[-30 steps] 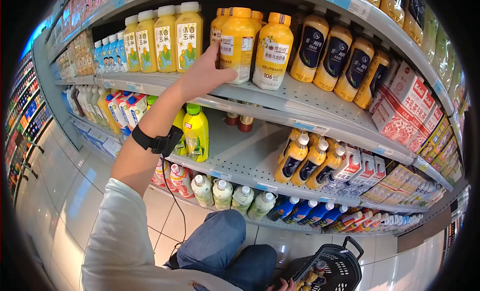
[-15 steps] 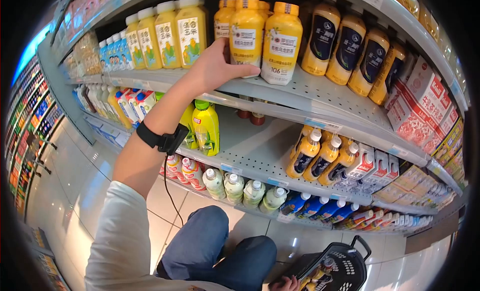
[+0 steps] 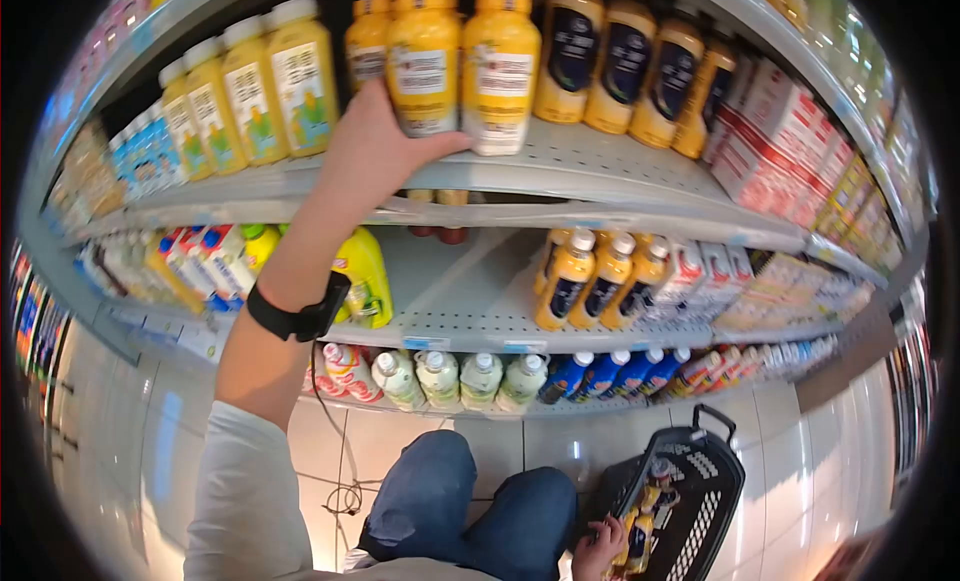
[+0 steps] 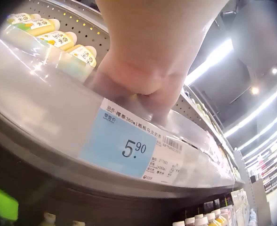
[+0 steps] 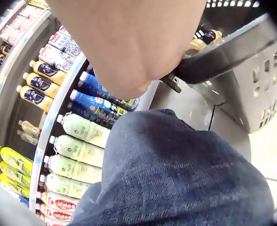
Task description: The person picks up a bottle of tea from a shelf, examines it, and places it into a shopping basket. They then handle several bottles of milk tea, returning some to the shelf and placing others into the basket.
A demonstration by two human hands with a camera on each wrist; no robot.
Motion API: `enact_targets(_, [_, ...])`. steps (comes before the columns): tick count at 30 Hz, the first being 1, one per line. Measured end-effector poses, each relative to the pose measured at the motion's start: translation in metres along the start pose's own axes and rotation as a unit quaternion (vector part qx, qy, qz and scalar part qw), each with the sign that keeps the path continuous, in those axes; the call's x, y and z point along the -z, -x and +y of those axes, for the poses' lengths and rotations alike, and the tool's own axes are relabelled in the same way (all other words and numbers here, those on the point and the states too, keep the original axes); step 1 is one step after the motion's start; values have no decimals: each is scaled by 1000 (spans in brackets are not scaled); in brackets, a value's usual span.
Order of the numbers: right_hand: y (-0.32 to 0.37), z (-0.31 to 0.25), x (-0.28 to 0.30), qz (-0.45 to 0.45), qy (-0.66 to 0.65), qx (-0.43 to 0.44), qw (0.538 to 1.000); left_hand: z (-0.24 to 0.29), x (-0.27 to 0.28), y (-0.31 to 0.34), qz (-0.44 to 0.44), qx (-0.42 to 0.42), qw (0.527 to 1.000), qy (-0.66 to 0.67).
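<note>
On the upper shelf my left hand [image 3: 375,141] grips a yellow milk tea bottle [image 3: 425,56], its fingers at the left side and its thumb low across the front. The thumb tip reaches the base of a matching yellow bottle [image 3: 500,76] just to the right. Another such bottle [image 3: 368,46] stands behind on the left. In the left wrist view the hand [image 4: 143,75] rises above a blue 5.90 price tag [image 4: 122,141], its fingers hidden. Low at the right, my right hand [image 3: 597,549] holds the rim of a black shopping basket [image 3: 715,511].
Corn drink bottles [image 3: 300,76] stand left of the hand and dark-labelled bottles [image 3: 625,61] right of it. Red and white cartons [image 3: 780,131] fill the shelf's right. Several drinks [image 3: 640,541] lie in the basket. A cable [image 3: 345,491] trails over the tiled floor.
The head view has shifted, so the shelf sits further left in it. My left hand stays at the yellow bottles. More of the right hand and the basket shows.
</note>
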State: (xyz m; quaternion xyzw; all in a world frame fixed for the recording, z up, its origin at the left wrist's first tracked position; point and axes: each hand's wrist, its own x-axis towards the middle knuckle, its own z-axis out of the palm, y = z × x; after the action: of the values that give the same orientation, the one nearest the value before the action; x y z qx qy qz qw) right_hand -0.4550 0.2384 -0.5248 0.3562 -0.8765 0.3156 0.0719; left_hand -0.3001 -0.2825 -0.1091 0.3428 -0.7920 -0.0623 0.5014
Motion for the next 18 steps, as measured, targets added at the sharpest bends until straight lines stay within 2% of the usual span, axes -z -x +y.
enact_targets(1, [7,7,-3,-27,64,20,997,0,-1,0,-15,-9,1000,15])
enact_targets(3, [9,8,-8,3,11,-3,1000,2,-1,-4,-23,18,1000,-2])
enact_targets(4, [8,8,-7,3,7,-2,1000,3,-1,-4,-43,4,999,12])
enact_targets(8, [7,-1,-3,23,-19,-29,999,0,-11,-1,69,-82,993,53])
enact_targets(11, [9,-2,1,29,-19,-23,999,-10,-14,0,88,-72,993,39])
enact_targets(12, [8,-3,3,30,-31,-35,998,-7,-15,3,71,-73,994,43])
enact_targets(13, [8,-5,4,30,-44,-47,997,-3,-15,8,89,-83,993,0])
enact_targets(17, [7,-8,5,81,-103,-108,985,-19,-15,4,169,-187,965,-69])
enact_targets(18, [9,2,1,86,-117,-101,984,-20,-13,3,147,-191,968,-68])
